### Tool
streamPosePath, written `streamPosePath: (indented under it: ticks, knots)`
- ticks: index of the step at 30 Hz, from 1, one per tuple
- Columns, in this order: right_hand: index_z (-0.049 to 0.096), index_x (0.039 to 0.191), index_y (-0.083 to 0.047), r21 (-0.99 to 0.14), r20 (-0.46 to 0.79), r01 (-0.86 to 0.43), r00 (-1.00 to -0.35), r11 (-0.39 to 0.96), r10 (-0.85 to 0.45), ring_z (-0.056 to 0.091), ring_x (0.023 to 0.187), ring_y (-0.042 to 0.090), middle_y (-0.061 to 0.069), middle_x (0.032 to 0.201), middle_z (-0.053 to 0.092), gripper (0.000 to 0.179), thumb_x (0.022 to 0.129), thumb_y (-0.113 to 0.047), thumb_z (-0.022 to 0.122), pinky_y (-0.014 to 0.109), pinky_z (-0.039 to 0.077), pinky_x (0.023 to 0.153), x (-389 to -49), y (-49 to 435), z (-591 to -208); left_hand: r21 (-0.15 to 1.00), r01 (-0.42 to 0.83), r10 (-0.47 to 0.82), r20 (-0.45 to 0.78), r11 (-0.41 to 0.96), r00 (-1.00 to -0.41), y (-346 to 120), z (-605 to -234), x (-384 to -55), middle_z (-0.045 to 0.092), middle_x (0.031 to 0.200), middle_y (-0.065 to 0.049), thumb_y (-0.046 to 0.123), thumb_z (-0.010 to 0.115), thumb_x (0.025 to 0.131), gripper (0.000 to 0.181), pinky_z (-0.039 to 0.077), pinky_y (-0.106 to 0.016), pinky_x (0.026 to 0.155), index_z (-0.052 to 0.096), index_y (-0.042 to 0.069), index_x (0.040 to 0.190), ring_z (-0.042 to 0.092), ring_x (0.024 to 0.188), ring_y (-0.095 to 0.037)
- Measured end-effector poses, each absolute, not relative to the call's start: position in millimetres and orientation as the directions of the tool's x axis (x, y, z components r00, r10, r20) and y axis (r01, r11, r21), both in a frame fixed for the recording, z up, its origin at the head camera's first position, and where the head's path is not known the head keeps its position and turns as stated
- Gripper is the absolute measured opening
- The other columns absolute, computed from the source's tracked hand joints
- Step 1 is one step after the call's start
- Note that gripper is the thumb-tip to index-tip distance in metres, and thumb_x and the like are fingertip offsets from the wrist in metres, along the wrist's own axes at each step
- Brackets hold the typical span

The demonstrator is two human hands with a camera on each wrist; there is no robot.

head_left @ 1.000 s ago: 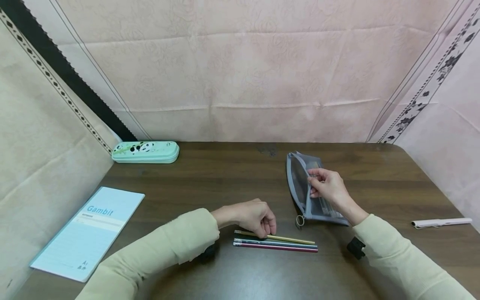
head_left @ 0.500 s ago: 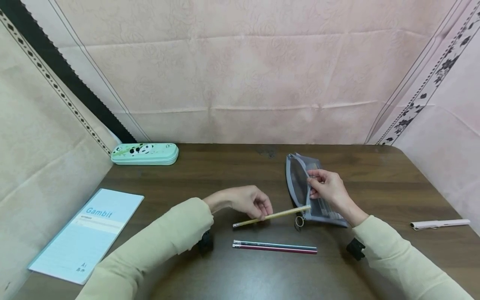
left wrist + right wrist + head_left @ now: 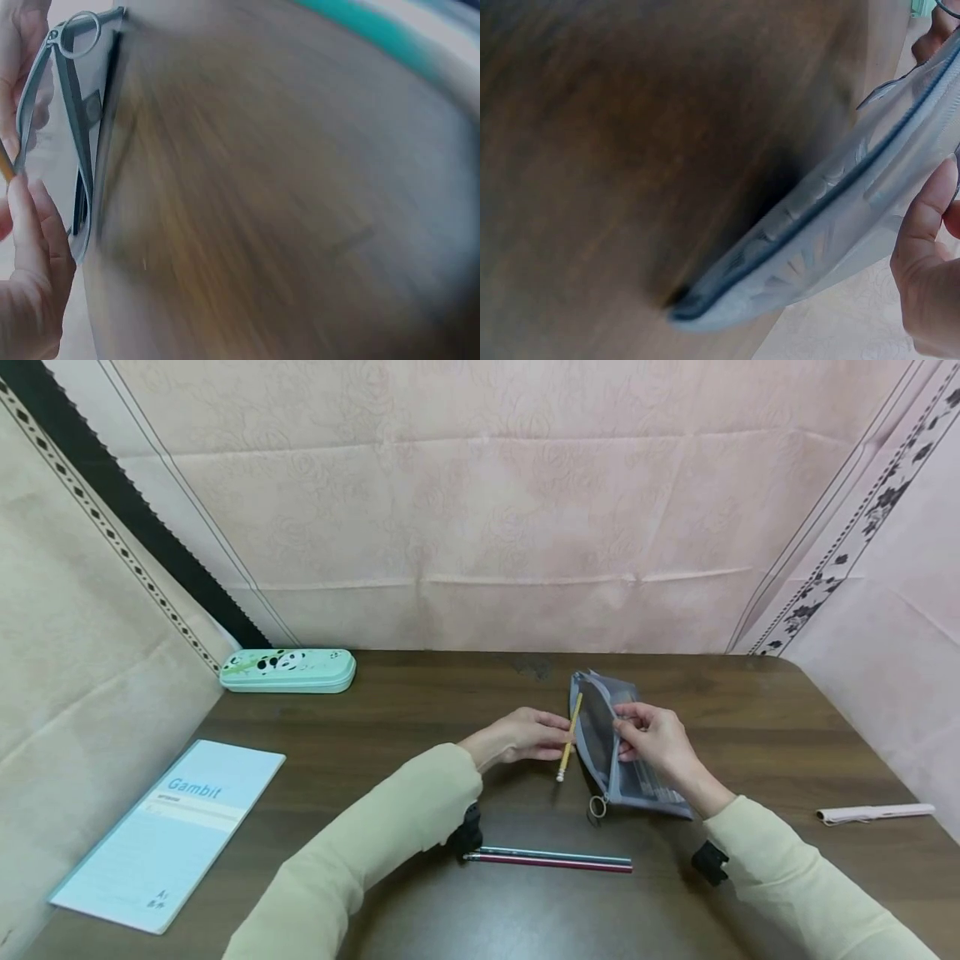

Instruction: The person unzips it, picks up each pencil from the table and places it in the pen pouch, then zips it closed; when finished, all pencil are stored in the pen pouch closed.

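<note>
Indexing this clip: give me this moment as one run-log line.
left hand: holds yellow pencil at open zip pouch | right hand: pinches pouch edge | teal pencil, maroon pencil: on table

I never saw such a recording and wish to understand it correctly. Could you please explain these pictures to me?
There is no machine here; someone works bare-handed. The wide picture comes from a camera worn on the head; the two smaller, partly blurred ones come from wrist cameras, one per arm. The left hand holds a yellow pencil close to an open pouch, whose edge the right hand pinches. On the table lie two more pencils near the front, a notebook and a green case on the left, and a white pen on the right.
</note>
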State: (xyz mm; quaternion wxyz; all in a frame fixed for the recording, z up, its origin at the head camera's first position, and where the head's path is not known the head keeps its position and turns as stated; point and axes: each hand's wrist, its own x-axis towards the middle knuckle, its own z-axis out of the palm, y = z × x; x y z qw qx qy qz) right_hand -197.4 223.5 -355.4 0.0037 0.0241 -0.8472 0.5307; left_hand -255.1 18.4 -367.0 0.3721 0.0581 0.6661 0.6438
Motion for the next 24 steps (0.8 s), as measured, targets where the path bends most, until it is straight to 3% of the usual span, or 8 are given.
streamPosePath:
  ticks: [7, 14, 18, 24]
  knots:
    - [0.047, 0.127, 0.014, -0.894, 0.019, -0.037, -0.999, 0.447, -0.044, 0.058, 0.055, 0.007, 0.012, 0.082, 0.059, 0.037, 0.095, -0.004, 0.05, 0.024, 0.056, 0.055, -197, 223, -355, 0.902, -0.427, 0.482, -0.402, 0.062, -0.778, 52, -373, -254, 0.062, 0.116, -0.019, 0.001, 0.059, 0.09, 0.044, 0.056, -0.027, 0.081, 0.048, -0.002, 0.133, 0.065, 0.1, -0.026]
    - [0.046, 0.127, 0.015, -0.892, 0.02, -0.043, -0.998, 0.449, -0.055, 0.058, 0.055, 0.006, 0.012, 0.082, 0.059, 0.037, 0.095, -0.003, 0.05, 0.023, 0.056, 0.055, -198, 222, -354, 0.924, -0.377, 0.412, -0.369, 0.064, -0.833, 67, -376, -248, 0.065, 0.105, -0.019, -0.002, 0.06, 0.089, 0.042, 0.056, -0.03, 0.08, 0.051, -0.004, 0.13, 0.067, 0.091, -0.023]
    - [0.047, 0.127, 0.015, -0.891, 0.023, -0.047, -0.998, 0.452, -0.058, 0.058, 0.056, 0.006, 0.011, 0.082, 0.058, 0.037, 0.095, -0.003, 0.051, 0.023, 0.056, 0.055, -198, 222, -354, 0.927, -0.371, 0.415, -0.358, 0.051, -0.837, 68, -376, -247, 0.064, 0.108, -0.021, -0.004, 0.059, 0.089, 0.042, 0.056, -0.032, 0.083, 0.049, -0.005, 0.13, 0.065, 0.099, -0.028]
    - [0.048, 0.126, 0.014, -0.894, 0.03, -0.051, -0.998, 0.446, -0.053, 0.058, 0.055, 0.006, 0.01, 0.08, 0.058, 0.035, 0.095, -0.003, 0.051, 0.024, 0.056, 0.055, -197, 223, -355, 0.926, -0.372, 0.489, -0.354, 0.065, -0.797, 57, -372, -246, 0.057, 0.124, -0.025, -0.006, 0.054, 0.091, 0.046, 0.052, -0.034, 0.09, 0.042, -0.007, 0.136, 0.06, 0.111, -0.033]
